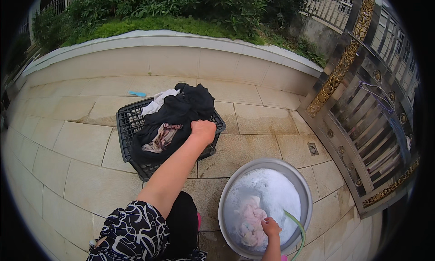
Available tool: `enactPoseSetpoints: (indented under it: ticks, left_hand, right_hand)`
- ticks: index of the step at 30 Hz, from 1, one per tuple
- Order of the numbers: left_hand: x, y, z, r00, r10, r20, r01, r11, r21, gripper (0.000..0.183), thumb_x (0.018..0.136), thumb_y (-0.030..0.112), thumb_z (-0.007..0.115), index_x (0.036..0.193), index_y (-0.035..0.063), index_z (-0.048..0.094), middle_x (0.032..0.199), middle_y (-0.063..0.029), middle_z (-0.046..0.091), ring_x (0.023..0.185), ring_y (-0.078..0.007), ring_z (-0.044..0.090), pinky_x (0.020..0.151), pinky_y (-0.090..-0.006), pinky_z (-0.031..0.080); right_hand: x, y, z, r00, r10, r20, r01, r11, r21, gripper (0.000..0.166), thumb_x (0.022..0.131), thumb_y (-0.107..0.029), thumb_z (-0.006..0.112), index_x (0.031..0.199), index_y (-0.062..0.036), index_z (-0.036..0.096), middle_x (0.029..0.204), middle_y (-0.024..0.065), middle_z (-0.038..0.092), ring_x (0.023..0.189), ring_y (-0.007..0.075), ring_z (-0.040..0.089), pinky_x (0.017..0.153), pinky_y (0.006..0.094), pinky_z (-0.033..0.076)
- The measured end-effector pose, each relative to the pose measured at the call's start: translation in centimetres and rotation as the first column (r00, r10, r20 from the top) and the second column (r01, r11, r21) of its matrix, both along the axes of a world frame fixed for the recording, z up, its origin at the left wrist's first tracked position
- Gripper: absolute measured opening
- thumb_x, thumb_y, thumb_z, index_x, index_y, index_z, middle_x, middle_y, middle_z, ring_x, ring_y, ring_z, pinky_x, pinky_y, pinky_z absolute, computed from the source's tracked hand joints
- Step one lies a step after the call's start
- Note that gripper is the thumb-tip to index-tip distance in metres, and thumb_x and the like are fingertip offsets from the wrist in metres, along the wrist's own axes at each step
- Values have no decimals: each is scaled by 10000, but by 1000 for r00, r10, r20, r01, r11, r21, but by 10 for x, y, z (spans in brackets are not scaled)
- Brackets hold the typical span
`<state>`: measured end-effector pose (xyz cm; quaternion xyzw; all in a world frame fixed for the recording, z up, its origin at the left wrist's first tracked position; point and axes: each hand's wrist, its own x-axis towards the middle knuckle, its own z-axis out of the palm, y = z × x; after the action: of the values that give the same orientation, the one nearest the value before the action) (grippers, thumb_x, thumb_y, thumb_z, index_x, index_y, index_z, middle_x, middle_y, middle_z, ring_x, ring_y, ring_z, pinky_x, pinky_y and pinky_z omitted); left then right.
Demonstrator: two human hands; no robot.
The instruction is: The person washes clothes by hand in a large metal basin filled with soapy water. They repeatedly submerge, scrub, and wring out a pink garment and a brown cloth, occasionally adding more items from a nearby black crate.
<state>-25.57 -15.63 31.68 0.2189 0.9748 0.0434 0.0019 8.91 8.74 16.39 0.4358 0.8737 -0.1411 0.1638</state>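
My left hand [204, 131] is closed on the edge of a heap of black cloth [183, 108], at the near right rim of a black plastic crate [131, 120]; its fingertips are hidden. A white cloth [160, 101] and a patterned cloth [163, 138] lie with the black one. At lower right, my right hand [271, 226] is over a round metal basin [226, 206] of foamy water [275, 182]. Its curled fingers meet the side of a wet, pale pink cloth [252, 220]; whether they grip it is unclear.
A green hose [299, 227] bends over the basin's right rim into the foam. Metal gate [343, 131] with hangers [379, 94] stands at right, a floor drain [313, 149] before it. A light blue object [137, 94] lies behind the crate, near the planter wall [173, 58].
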Motion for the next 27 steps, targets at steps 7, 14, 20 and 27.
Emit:
enactPoseSetpoints:
  ticks: [7, 14, 20, 27]
  left_hand:
    - [-7, -148, -57, 986, 166, -29, -165, 986, 18, 363, 649, 228, 609, 938, 53, 476, 965, -90, 486, 915, -261, 466, 711, -386, 421]
    - [-55, -208, -26, 934, 182, 309, -349, 263, 900, 107, 749, 113, 498, 803, 33, 452, 720, -44, 532, 680, -142, 509, 622, -285, 418]
    - [-59, -219, 55, 999, -49, 19, -44, -579, 814, 45, 824, 113, 415, 840, 78, 438, 751, -23, 517, 692, -110, 492, 615, -242, 422]
    - [-65, -200, 149, 975, -11, -220, 144, -725, 674, 85, 829, 114, 404, 874, 52, 442, 833, -39, 521, 742, -119, 507, 664, -246, 435]
  right_hand:
    - [-29, -9, 36, 997, 38, -64, -33, 997, 70, 258, 675, -382, 476, 806, -191, 590, 836, 7, 589, 837, 209, 535, 839, 511, 223]
    - [-50, -24, 51, 994, 100, -51, -99, 995, 21, 249, 699, -375, 460, 824, -197, 583, 841, 9, 586, 853, 222, 524, 861, 534, 191]
    - [-42, -18, 38, 995, 102, 4, -102, 994, -28, 280, 701, -387, 451, 851, -191, 582, 853, 19, 585, 854, 214, 528, 854, 525, 199]
    - [-51, -14, 31, 973, 129, -193, -181, 942, -283, 267, 696, -298, 532, 857, -90, 577, 817, 85, 582, 774, 183, 548, 694, 334, 390]
